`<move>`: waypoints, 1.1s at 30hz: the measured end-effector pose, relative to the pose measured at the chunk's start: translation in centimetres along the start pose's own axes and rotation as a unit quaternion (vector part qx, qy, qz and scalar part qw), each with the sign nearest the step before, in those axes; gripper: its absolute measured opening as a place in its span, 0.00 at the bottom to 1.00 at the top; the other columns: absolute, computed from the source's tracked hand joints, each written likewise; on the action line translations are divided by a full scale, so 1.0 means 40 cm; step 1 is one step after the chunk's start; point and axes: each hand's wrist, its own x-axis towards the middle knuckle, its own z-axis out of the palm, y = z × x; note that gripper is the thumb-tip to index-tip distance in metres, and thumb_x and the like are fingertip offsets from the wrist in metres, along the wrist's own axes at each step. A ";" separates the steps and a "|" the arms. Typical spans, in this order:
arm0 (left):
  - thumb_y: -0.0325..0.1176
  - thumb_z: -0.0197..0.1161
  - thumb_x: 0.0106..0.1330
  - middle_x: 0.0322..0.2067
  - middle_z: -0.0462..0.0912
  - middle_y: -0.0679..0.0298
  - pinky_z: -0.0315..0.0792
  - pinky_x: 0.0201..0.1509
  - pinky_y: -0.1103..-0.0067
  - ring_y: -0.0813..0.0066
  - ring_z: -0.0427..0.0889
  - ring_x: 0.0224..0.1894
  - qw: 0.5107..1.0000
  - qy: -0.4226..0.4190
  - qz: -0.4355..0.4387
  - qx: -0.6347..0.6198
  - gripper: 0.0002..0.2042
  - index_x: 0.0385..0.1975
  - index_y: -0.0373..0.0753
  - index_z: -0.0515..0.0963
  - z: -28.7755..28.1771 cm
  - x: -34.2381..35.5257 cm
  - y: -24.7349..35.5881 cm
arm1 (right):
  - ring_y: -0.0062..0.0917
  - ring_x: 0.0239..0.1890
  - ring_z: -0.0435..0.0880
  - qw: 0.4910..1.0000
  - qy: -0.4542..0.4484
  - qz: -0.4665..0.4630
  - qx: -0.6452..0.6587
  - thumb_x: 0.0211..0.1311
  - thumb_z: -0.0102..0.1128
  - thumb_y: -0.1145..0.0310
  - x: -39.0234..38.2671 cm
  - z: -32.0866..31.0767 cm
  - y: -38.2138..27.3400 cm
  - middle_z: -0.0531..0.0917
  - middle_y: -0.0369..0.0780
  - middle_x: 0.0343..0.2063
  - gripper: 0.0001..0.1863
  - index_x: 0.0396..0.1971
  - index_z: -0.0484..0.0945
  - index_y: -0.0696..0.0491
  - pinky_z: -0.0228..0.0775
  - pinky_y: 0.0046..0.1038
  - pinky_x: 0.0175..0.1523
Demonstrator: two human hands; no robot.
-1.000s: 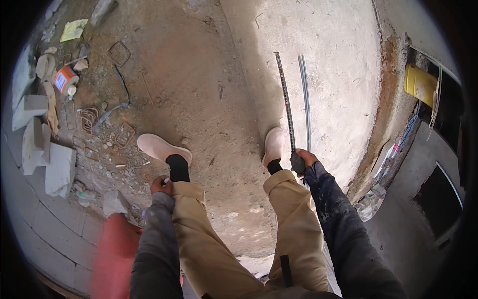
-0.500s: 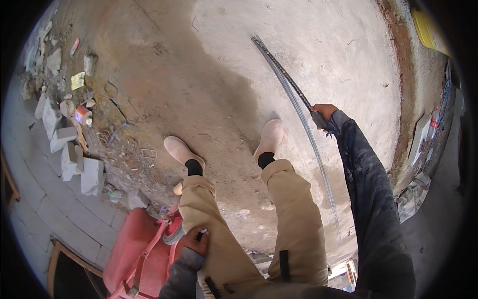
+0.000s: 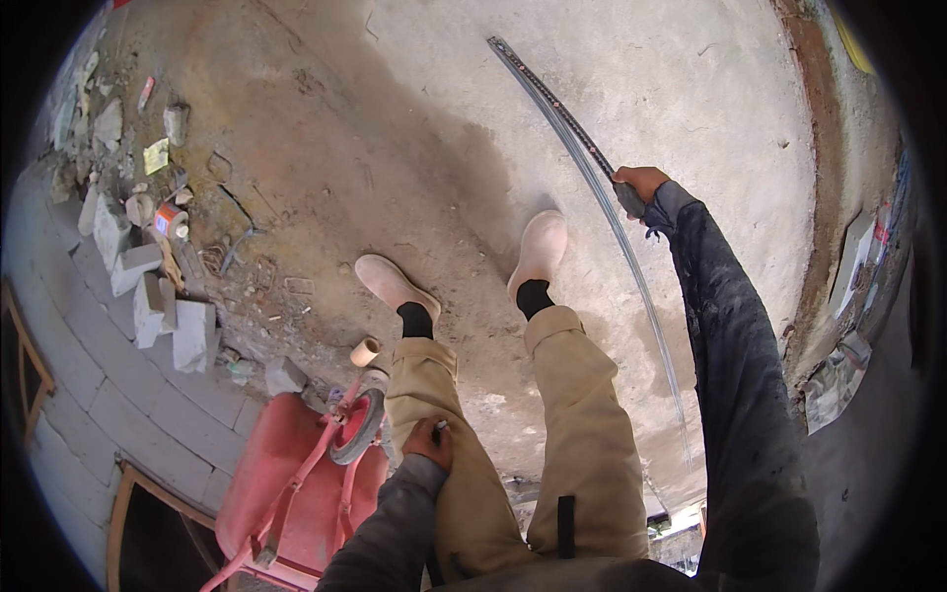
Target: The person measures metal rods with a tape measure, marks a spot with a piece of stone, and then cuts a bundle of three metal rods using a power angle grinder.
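My right hand is closed around the dark case of a tape measure. Its black, marked blade is pulled out and runs away from me along long, thin grey metal strips on the concrete floor. The blade's far end lies by the strips' far end. Close to my left thigh, my left hand is curled around a small dark object with a pale tip. Most of that object is hidden by the fingers, so its kind is unclear.
A red wheelbarrow is at the lower left, with a tan cylinder by its wheel. Pale broken blocks and rubble line the left wall. Bags and scraps lie along the right edge. My feet stand on the floor between.
My left foot has shifted to the right. The left hand has moved right and up in view, still closed. Tape measure and strips appear slightly higher as the view shifts; the right hand keeps its hold.
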 end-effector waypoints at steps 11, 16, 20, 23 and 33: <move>0.34 0.56 0.52 0.30 0.76 0.59 0.71 0.37 0.73 0.60 0.76 0.32 0.999 -0.009 0.009 0.029 0.09 0.32 0.41 0.74 -0.023 0.009 -0.045 | 0.28 0.16 0.77 1.000 0.011 0.008 -0.019 0.48 0.52 0.50 0.000 0.025 0.010 0.77 0.43 0.19 0.21 0.28 0.75 0.55 0.66 0.30 0.18; 0.34 0.57 0.52 0.30 0.76 0.58 0.71 0.37 0.72 0.60 0.76 0.33 0.999 -0.031 -0.010 0.039 0.09 0.32 0.40 0.74 -0.061 0.018 -0.039 | 0.30 0.18 0.78 0.986 0.000 -0.122 -0.109 0.50 0.50 0.51 0.038 0.033 0.061 0.77 0.43 0.21 0.20 0.30 0.75 0.55 0.68 0.32 0.19; 0.33 0.57 0.53 0.30 0.76 0.55 0.71 0.38 0.72 0.59 0.76 0.34 0.998 -0.044 0.029 0.042 0.10 0.33 0.37 0.74 -0.086 0.041 -0.052 | 0.29 0.20 0.78 0.952 -0.011 -0.239 -0.194 0.51 0.50 0.54 0.159 0.025 0.173 0.77 0.43 0.23 0.19 0.35 0.75 0.54 0.70 0.31 0.22; 0.32 0.56 0.54 0.29 0.76 0.53 0.70 0.38 0.73 0.61 0.77 0.32 0.998 -0.022 0.026 0.050 0.10 0.33 0.34 0.74 -0.113 0.028 -0.077 | 0.29 0.23 0.78 0.993 -0.002 -0.116 -0.030 0.52 0.49 0.54 0.084 0.109 0.105 0.78 0.44 0.25 0.19 0.39 0.75 0.52 0.71 0.30 0.26; 0.29 0.53 0.53 0.27 0.77 0.54 0.71 0.35 0.73 0.61 0.77 0.29 0.994 -0.052 -0.032 0.087 0.07 0.32 0.37 0.71 -0.225 0.119 -0.134 | 0.28 0.26 0.77 0.996 0.061 -0.066 0.020 0.43 0.58 0.50 0.022 0.126 0.380 0.79 0.41 0.24 0.25 0.34 0.77 0.57 0.70 0.27 0.34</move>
